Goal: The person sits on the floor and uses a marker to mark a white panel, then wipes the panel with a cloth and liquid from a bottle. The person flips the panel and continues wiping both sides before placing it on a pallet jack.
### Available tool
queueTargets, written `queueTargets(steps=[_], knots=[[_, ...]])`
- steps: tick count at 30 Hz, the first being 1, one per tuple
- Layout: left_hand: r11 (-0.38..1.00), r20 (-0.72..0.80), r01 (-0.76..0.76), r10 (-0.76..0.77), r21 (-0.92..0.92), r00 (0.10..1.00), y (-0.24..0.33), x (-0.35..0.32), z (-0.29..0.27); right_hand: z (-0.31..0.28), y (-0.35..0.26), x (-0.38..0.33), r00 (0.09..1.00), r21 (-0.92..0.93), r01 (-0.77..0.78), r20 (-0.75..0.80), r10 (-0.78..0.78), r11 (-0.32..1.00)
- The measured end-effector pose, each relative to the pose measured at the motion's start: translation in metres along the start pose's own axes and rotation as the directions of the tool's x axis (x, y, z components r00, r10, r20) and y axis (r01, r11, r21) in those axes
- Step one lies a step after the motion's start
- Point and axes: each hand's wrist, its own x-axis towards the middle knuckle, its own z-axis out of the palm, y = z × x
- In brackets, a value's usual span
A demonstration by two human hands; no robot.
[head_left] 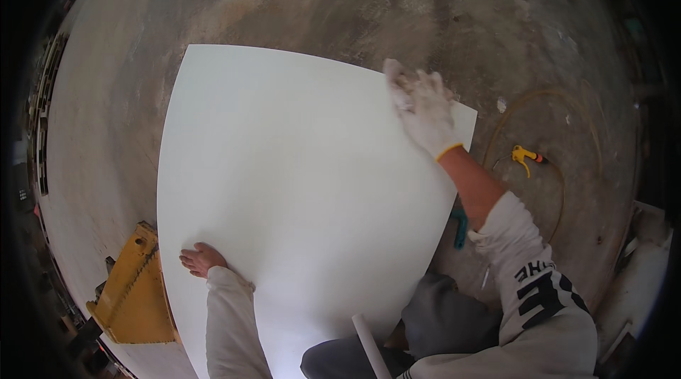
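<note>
A large white sheet (298,159) lies in front of me, its surface smooth and pale. My left hand (202,260), bare, rests flat near its left edge with the fingers stretched out. My right hand (427,113) wears a white glove with a yellow cuff edge and reaches to the far right edge of the sheet. Its thumb stands apart from the fingers, which are somewhat blurred and extend past that edge. Nothing I can make out is held in either hand. A slim white tube or rod (370,347) sticks up by my legs.
On the brown-grey floor to the right lies a yellow air blow gun (525,158) with a hose. A teal object (460,229) sits partly under the sheet's right edge. A yellow metal bracket-like piece (135,294) stands close to the left edge.
</note>
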Motion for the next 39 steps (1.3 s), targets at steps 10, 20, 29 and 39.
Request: queueTargets(steps=[10, 20, 29, 39], knots=[[1.000, -0.009, -0.008, 0.008, 0.003, 1.000, -0.008, 0.000, 0.001, 0.006, -0.038, 0.019, 0.996, 0.210, 0.080, -0.055, -0.070, 0.974], [1.000, -0.027, -0.022, 0.022, -0.002, 0.999, 0.006, -0.004, 0.003, 0.002, 0.055, -0.047, 0.994, -0.045, -0.073, -0.091, 0.069, 0.996], [0.998, -0.065, -0.058, 0.058, 0.000, 0.996, -0.002, 0.004, 0.003, 0.014, 0.087, -0.124, 0.992, 0.133, -0.065, -0.100, 0.078, 0.989], [0.996, -0.124, -0.088, 0.083, -0.032, 0.989, 0.004, -0.004, 0.006, -0.003, 0.111, -0.071, 0.975, 0.239, -0.211, -0.018, 0.222, 0.948]])
